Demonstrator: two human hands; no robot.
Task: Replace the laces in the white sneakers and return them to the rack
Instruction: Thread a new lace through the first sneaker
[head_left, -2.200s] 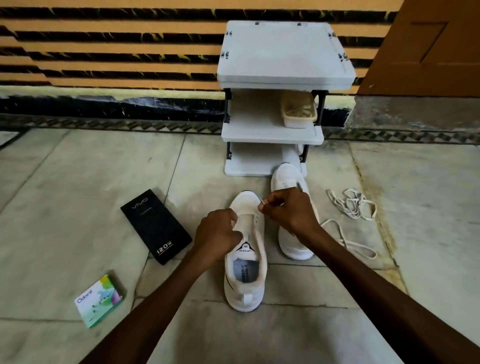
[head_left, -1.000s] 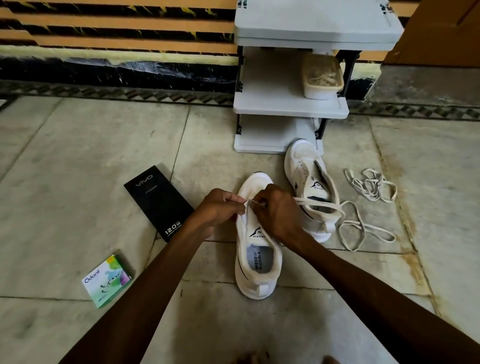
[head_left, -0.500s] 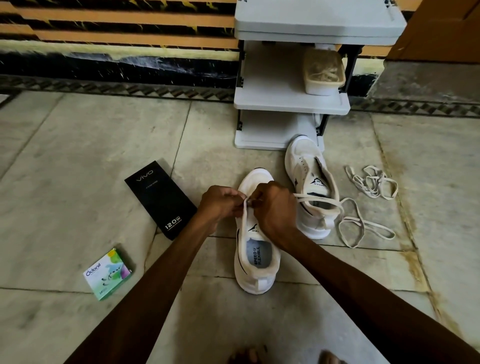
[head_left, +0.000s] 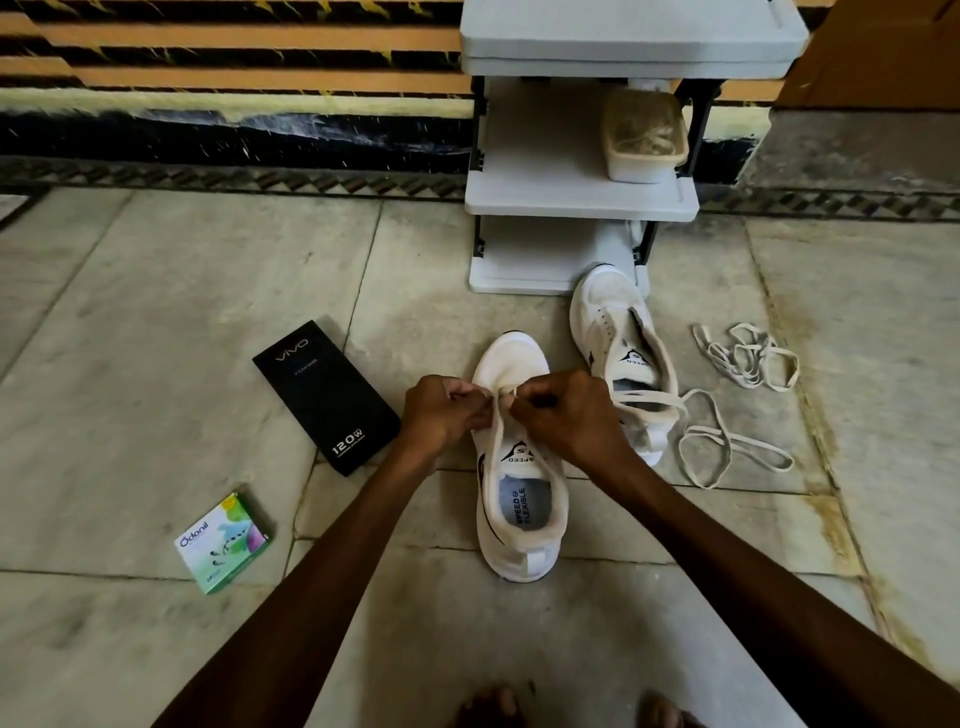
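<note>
**White sneaker, lace pinched in both hands**

The near sneaker (head_left: 519, 499) stands on the tiled floor (head_left: 156, 312), with its toe pointing away from the person. Both hands meet over its forefoot, just ahead of the tongue. The left hand (head_left: 441, 410) is at the sneaker's left edge and the right hand (head_left: 566, 415) at its right. The fingers of each hand are curled and pinch the cream lace (head_left: 496, 431) between them. One strand runs back along the left side of the tongue. The rest trails to the right, across the second sneaker (head_left: 613, 332), and loops on the floor. That second sneaker sits to the right of and beyond the near sneaker, with its toe at the foot of the rack (head_left: 576, 202). A loose lace bundle (head_left: 748, 353) lies farther right. A black box (head_left: 324, 395) lies just to the left, and a green box (head_left: 223, 543) lies left and closer to the person.
</note>
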